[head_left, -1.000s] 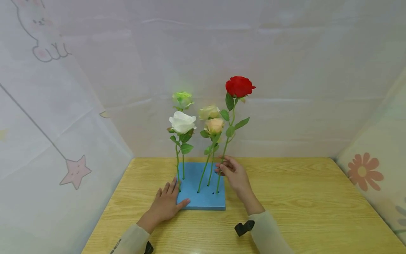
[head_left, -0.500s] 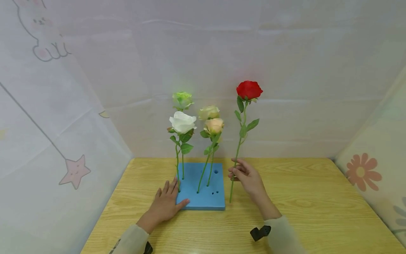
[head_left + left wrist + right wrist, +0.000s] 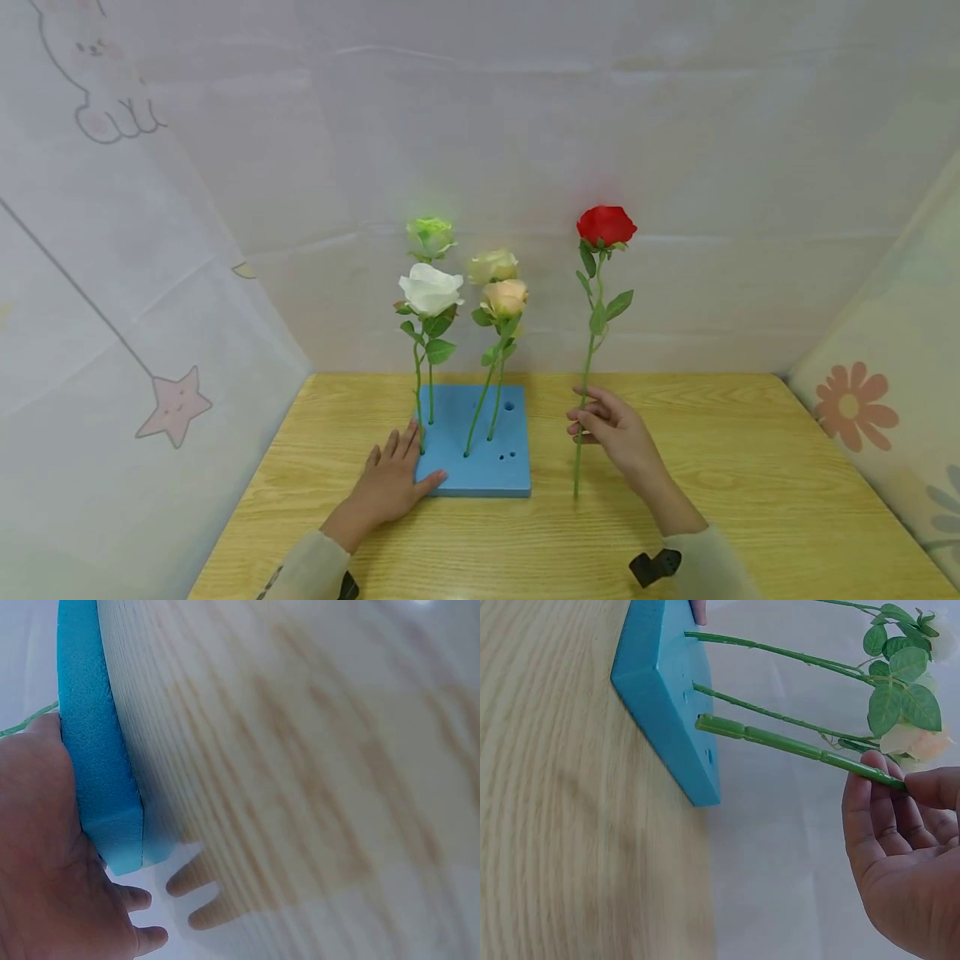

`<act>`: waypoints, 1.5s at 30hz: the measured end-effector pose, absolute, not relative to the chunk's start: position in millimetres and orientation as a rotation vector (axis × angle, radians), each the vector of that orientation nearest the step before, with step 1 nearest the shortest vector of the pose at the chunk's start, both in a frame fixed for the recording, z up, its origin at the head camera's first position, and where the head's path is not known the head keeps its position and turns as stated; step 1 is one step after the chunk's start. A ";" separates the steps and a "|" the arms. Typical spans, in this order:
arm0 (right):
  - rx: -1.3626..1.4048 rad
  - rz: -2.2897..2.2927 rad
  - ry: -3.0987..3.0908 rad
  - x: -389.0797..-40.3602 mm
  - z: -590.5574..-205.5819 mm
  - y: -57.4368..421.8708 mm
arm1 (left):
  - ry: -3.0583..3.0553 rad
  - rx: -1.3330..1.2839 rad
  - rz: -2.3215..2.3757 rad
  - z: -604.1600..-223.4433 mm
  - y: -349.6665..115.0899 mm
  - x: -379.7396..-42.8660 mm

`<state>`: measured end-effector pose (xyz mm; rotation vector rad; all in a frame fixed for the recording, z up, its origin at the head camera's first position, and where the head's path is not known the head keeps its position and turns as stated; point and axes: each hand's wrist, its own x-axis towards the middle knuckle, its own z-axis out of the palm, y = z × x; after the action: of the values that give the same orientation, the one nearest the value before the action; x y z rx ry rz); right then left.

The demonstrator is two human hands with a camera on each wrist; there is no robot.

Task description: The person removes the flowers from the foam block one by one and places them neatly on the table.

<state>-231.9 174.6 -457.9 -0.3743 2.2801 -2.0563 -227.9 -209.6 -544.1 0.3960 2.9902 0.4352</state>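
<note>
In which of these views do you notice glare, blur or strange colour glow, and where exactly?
Head view: faint reddish glow on the backdrop above the red rose, greenish glow around the green rose; left wrist view: the table looks hazy and smeared, with a small glare spot at the top edge, right of centre; right wrist view: the stem in the right hand looks sharper than the table.

Pale sleeves (image 3: 712, 565), black wrist cameras (image 3: 655, 567)

High head view, forward and down, and two close, sideways wrist views, blue block (image 3: 478, 468) in all.
</note>
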 end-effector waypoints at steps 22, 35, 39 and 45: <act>-0.246 -1.920 2.243 -210.7 -467.8 207.6 | 2.993 0.421 0.441 -545.1 -211.8 -227.2; -0.211 -1.822 2.189 -197.4 -476.7 229.7 | 2.995 0.420 0.435 -540.7 -210.1 -225.9; -0.186 -1.795 2.168 -194.1 -479.5 234.3 | 2.983 0.408 0.445 -540.1 -209.5 -226.1; -0.160 -1.759 2.097 -189.3 -483.9 239.7 | 2.987 0.407 0.430 -543.6 -210.0 -227.8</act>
<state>-189.3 239.7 -483.9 -0.1598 2.0967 -1.7592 -227.8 -210.0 -543.6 0.4070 2.9867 0.4297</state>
